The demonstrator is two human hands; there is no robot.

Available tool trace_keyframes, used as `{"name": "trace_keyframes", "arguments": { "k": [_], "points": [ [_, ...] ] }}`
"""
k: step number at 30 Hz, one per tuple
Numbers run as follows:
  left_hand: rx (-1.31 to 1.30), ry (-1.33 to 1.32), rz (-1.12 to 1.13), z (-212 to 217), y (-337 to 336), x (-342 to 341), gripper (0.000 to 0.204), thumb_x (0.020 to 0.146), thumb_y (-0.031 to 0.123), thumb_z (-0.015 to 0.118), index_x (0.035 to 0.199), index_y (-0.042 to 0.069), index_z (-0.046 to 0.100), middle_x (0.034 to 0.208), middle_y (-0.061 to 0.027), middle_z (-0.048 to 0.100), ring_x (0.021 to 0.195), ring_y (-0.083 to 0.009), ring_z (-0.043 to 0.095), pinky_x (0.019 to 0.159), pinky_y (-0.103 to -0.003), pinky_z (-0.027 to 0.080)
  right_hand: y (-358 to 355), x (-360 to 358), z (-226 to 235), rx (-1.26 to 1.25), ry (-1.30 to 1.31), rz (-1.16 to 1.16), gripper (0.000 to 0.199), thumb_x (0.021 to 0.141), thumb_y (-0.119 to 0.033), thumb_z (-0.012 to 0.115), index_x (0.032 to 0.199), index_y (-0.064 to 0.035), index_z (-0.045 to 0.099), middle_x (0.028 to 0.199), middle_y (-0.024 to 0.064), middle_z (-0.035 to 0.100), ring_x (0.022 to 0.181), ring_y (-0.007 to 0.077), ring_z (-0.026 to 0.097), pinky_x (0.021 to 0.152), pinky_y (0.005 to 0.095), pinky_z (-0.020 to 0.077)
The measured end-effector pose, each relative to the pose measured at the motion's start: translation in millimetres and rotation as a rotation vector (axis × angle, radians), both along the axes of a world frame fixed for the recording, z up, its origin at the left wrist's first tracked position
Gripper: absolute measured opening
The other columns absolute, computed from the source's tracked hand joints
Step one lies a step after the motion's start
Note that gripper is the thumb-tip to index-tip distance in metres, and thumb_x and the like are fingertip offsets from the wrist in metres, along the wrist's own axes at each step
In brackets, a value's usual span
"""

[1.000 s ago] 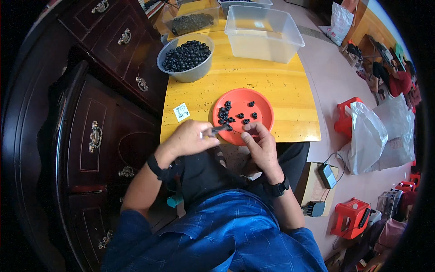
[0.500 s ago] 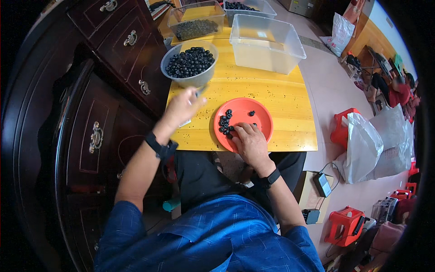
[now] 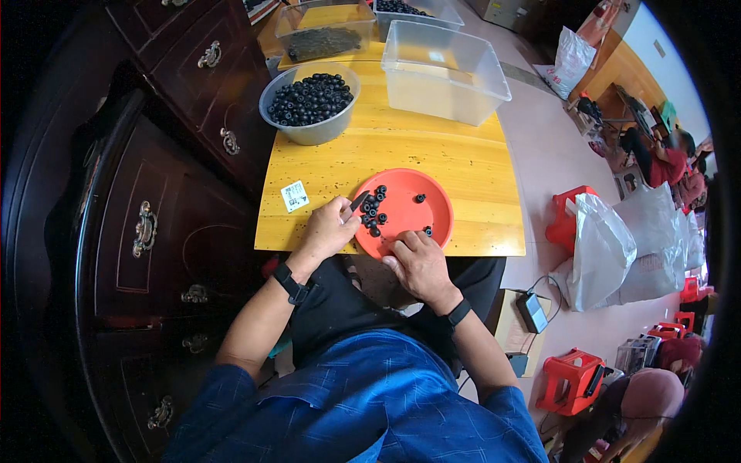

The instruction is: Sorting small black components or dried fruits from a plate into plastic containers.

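A shallow orange-red plate lies near the front edge of the yellow table. On its left side sits a loose cluster of small black round parts with holes; a single black part lies apart on the right. My left hand is closed on a small knife, whose dark blade points up over the plate's left rim. At the plate's front rim is my right hand, fingers curled and pinched; what they hold, if anything, is hidden. Another black part shows beside its fingertips.
Behind the plate stand a bowl heaped with black parts and a clear plastic bin. Further back are two more bins holding dark parts. A white label lies left of the plate. A dark wooden cabinet rises at the left.
My left hand has come down and right with the knife, from near the bowl to the plate's left rim. My right hand has drawn back from the cluster to the front rim.
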State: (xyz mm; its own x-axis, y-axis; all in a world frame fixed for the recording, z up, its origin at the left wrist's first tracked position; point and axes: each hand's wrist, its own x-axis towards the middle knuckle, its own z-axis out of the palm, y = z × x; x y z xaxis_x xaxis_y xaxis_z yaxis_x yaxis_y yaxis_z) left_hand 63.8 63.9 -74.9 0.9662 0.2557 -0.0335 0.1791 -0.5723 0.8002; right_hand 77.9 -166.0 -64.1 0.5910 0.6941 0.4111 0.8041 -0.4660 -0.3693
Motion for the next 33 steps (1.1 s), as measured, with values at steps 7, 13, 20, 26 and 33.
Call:
{"name": "trace_keyframes", "arguments": {
  "k": [7, 13, 20, 26, 33],
  "points": [
    [-0.079, 0.003, 0.005, -8, 1, 2, 0.025, 0.083, 0.017, 0.068, 0.101, 0.001, 0.061, 0.079, -0.0082, 0.065, 0.071, -0.0193, 0.065, 0.066, -0.034, 0.052, 3, 4, -4, 0.021, -0.078, -0.007, 0.025, 0.086, -0.027, 0.069, 0.08, -0.0075, 0.056, 0.074, 0.0086, 0.056, 0.07, 0.0284, 0.06, 0.062, 0.0403, 0.049],
    [-0.061, -0.016, -0.014, -9, 1, 0, 0.023, 0.086, 0.013, 0.065, 0.102, -0.002, 0.059, 0.077, -0.0043, 0.06, 0.065, -0.0124, 0.061, 0.061, -0.03, 0.052, 0, 16, 2, 0.193, 0.141, -0.132, 0.026, 0.09, -0.026, 0.067, 0.078, -0.006, 0.055, 0.065, 0.0105, 0.053, 0.06, 0.0269, 0.06, 0.057, 0.0369, 0.0477],
    [-0.276, 0.005, 0.036, -11, -3, -6, 0.029, 0.083, 0.021, 0.069, 0.101, 0.001, 0.061, 0.075, -0.0098, 0.064, 0.066, -0.0238, 0.065, 0.065, -0.036, 0.051, -20, 38, 8, 1.332, 1.435, -0.064, 0.032, 0.103, -0.037, 0.047, 0.101, -0.0075, 0.059, 0.08, 0.0044, 0.06, 0.064, 0.0167, 0.053, 0.058, 0.0262, 0.0439],
    [-0.055, -0.195, 0.085, 0, -11, -15, 0.028, 0.085, 0.009, 0.07, 0.109, 0.0, 0.059, 0.077, -0.0031, 0.06, 0.063, -0.0088, 0.059, 0.06, -0.027, 0.049, -7, 21, 22, 1.785, 2.118, -0.144, 0.036, 0.103, -0.027, 0.049, 0.121, 0.0026, 0.057, 0.123, 0.0209, 0.06, 0.114, 0.0329, 0.059, 0.097, 0.0403, 0.0524],
    [-0.119, -0.273, -0.198, 73, -47, -37, 0.015, 0.083, 0.013, 0.072, 0.093, 0.006, 0.066, 0.068, -0.011, 0.064, 0.061, -0.0266, 0.065, 0.056, -0.036, 0.048, 4, 4, 14, 1.61, 2.154, 0.051, 0.042, 0.103, -0.032, 0.048, 0.123, 0.0032, 0.058, 0.127, 0.0201, 0.059, 0.116, 0.0335, 0.058, 0.103, 0.045, 0.0463]
  ]
}}
